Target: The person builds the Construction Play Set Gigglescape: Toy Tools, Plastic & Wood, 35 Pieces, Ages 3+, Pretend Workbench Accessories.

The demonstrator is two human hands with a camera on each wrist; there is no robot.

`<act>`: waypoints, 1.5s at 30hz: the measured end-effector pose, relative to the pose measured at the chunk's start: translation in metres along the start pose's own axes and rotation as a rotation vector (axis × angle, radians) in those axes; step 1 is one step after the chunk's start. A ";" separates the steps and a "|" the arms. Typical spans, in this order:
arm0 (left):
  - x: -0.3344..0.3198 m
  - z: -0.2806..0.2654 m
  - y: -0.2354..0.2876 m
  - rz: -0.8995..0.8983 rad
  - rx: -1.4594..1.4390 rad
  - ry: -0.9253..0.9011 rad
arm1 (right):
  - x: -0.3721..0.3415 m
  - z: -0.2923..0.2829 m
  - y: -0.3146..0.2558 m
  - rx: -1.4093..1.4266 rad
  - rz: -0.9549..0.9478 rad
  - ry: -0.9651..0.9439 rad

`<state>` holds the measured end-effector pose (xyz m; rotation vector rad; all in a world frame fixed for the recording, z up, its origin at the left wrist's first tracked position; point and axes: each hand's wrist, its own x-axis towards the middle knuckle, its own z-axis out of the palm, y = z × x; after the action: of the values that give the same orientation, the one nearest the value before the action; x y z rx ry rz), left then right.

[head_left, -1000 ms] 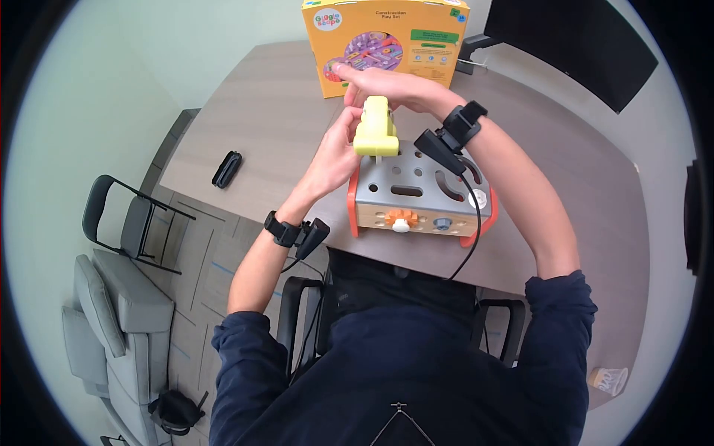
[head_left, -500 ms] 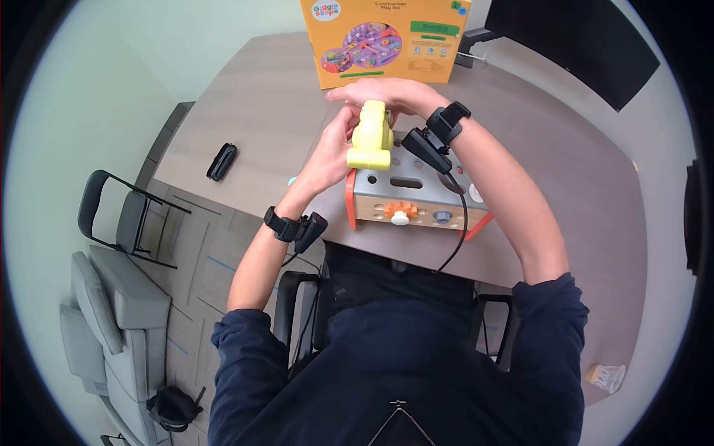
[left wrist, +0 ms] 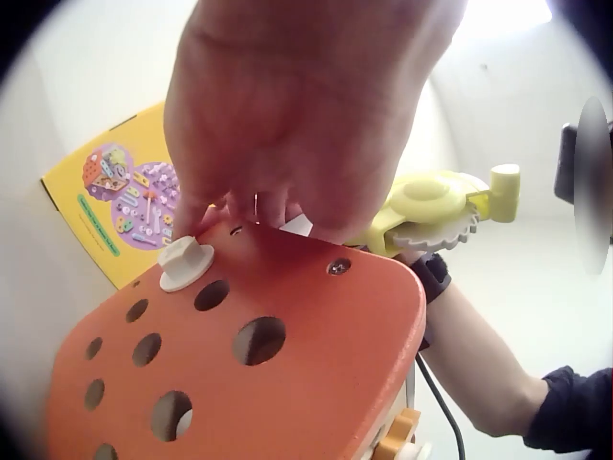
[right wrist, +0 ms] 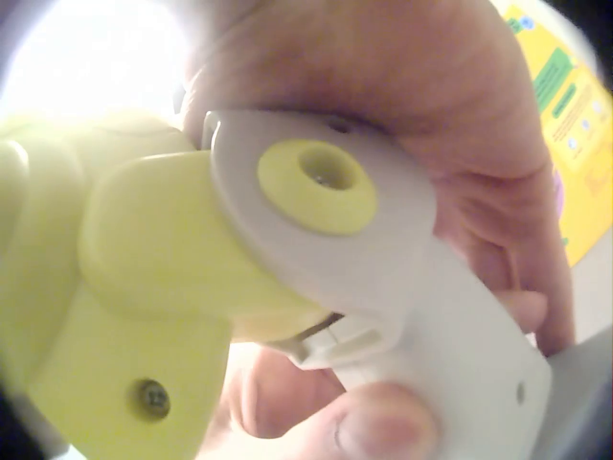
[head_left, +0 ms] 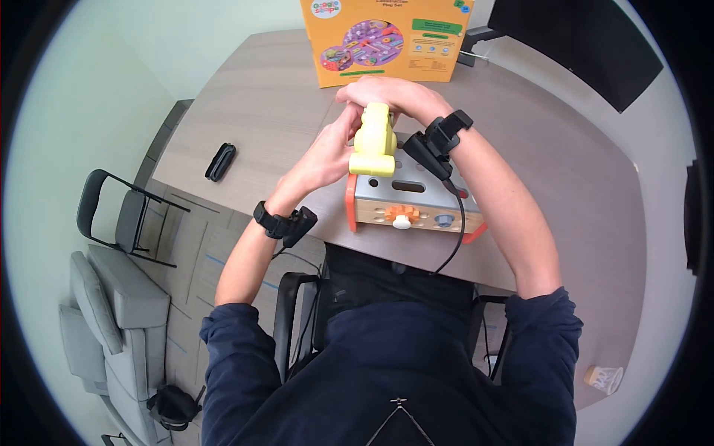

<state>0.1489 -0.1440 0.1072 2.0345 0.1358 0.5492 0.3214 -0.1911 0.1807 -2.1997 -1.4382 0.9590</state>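
A yellow toy saw (head_left: 374,141) with a grey toothed blade (left wrist: 436,235) stands over the back left of a toy workbench (head_left: 372,213). My left hand (head_left: 327,154) grips low at the saw's far side, its fingers partly hidden behind the bench's orange side panel (left wrist: 316,326). Over the back of the saw arches my right hand (head_left: 390,91); in the right wrist view its fingers curl round the grey arm (right wrist: 465,355) behind the yellow body. A thumb (right wrist: 388,422) presses that arm from below. A white bolt (left wrist: 185,264) sticks out of the side panel.
The bench front carries an orange gear (head_left: 401,213) and a grey nut (head_left: 444,221). Behind stands a yellow play-set box (head_left: 431,63). A black case (head_left: 221,162) lies left on the table, a monitor (head_left: 580,44) stands back right, and a cup (head_left: 604,379) sits far right.
The saw's yellow handle end has come down toward me. My right hand, its thumb raised before, has lowered over the saw, close to the left fingers. The left hand stays on the saw.
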 end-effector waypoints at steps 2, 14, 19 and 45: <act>-0.004 -0.014 -0.007 -0.023 0.118 -0.077 | -0.007 -0.002 -0.002 0.002 0.001 0.004; -0.117 -0.050 -0.111 -0.160 0.836 -0.110 | 0.003 -0.002 0.001 -0.008 0.024 -0.052; -0.107 -0.058 -0.107 -0.349 0.646 -0.036 | -0.010 -0.003 -0.006 -0.006 0.022 -0.062; -0.058 -0.016 0.031 -0.079 0.245 -0.076 | 0.002 -0.001 0.004 0.042 -0.010 -0.056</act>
<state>0.0863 -0.1659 0.1214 2.2742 0.2476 0.4217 0.3253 -0.1909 0.1783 -2.1493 -1.4394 1.0461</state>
